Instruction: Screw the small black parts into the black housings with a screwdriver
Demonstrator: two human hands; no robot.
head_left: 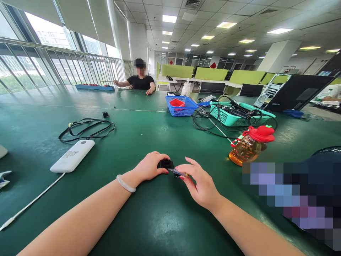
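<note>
Two hands on one small black block

A single small black block [165, 163] sits low over the green tabletop [128, 138], centred in front of the wearer. The left hand [150, 166] pinches it between thumb and curled fingers. The right hand [201, 185] pinches one slim screwdriver-like tool [180, 172] between thumb and forefinger, another finger raised clear; its tip is at the block, though contact is unclear. Leftward lie one white power bank [72, 156], one white cable [38, 196] and one looped black cable [102, 136]. Rightward stands one tilted, red-lidded bottle [246, 149]. Beyond are two baskets: one blue basket [183, 111], one teal basket [231, 121]. One person [140, 83] sits opposite.
</note>
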